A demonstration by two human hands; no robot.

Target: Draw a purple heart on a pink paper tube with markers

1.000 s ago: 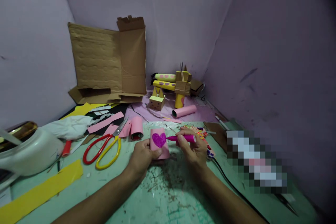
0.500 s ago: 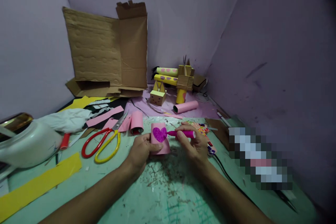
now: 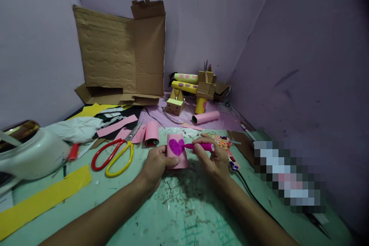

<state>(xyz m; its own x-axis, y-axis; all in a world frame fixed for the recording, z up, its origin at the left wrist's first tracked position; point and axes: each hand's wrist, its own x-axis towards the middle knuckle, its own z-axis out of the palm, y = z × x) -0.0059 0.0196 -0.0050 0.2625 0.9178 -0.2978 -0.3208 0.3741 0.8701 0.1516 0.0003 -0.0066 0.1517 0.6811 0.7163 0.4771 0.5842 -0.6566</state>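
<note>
A pink paper-covered tube (image 3: 182, 161) with a coloured-in purple heart (image 3: 176, 147) on its front stands upright at the middle of the table. My left hand (image 3: 157, 163) is closed around its left side, the thumb across its lower front. Between the fingers of my right hand (image 3: 211, 157) is a magenta felt-tip marker (image 3: 203, 147), lying nearly level. The marker's tip meets the right edge of the heart. Just behind, to the left, another pink tube (image 3: 152, 132) stands beside scissors (image 3: 119, 152) with one red and one yellow handle.
A yellow paper strip (image 3: 46, 201) and a white pot-like vessel (image 3: 31, 159) are on the left. Paper scraps lie before an opened cardboard box (image 3: 121, 54). At the back are a cardboard animal figure (image 3: 206, 90), a small box head (image 3: 175, 106) and a lying pink tube (image 3: 206, 117).
The whole view has shifted slightly, so the surroundings sit a little further right. Both hands keep their holds, and the marker tip stays at the heart's right edge.
</note>
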